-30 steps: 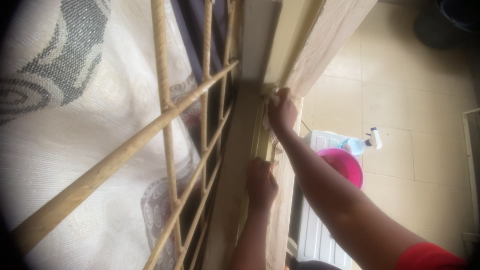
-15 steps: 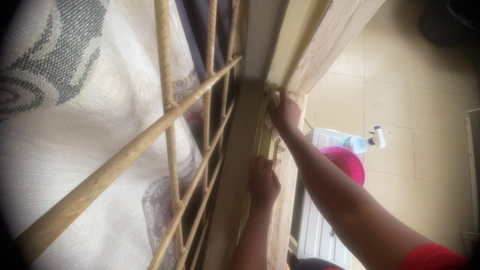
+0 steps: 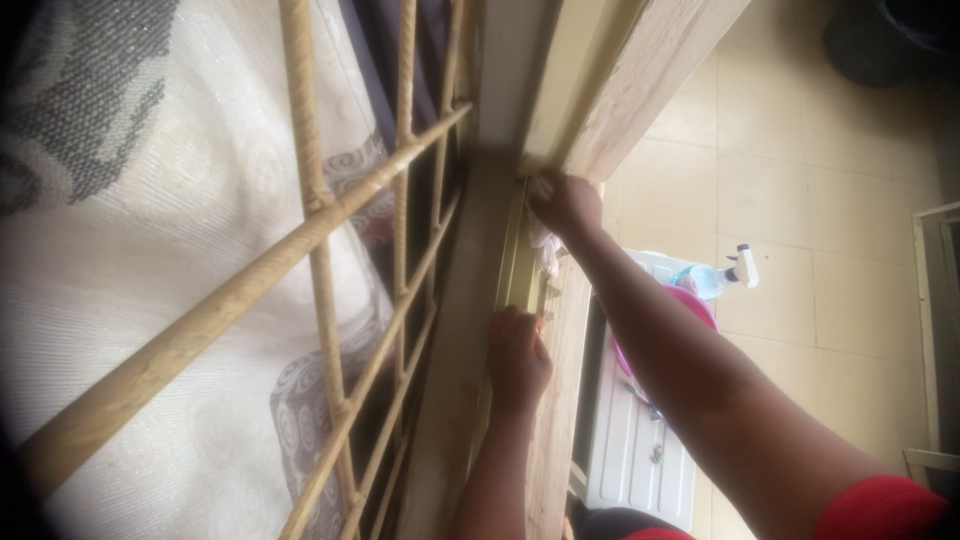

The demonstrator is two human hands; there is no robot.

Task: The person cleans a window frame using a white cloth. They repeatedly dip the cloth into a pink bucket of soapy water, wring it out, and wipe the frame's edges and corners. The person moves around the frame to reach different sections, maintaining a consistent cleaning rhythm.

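My right hand [image 3: 565,205] is up at the far corner of the window track [image 3: 512,275], closed on a white cloth [image 3: 548,252] that hangs just below my fingers. My left hand [image 3: 517,358] is lower on the same track, its fingers curled over the greenish frame edge. Something small and orange shows at its fingertips, too small to identify. Both arms reach up from the bottom of the view, and a red sleeve [image 3: 885,510] covers my right upper arm.
A tan metal window grille [image 3: 320,235] runs along the left, with a patterned cream curtain [image 3: 150,210] behind it. Below on the tiled floor [image 3: 830,200] are a spray bottle [image 3: 718,278], a pink basin [image 3: 697,305] and a white ribbed stand [image 3: 640,450].
Both hands stay at almost the same spots on the track. Only the view shifts slightly.
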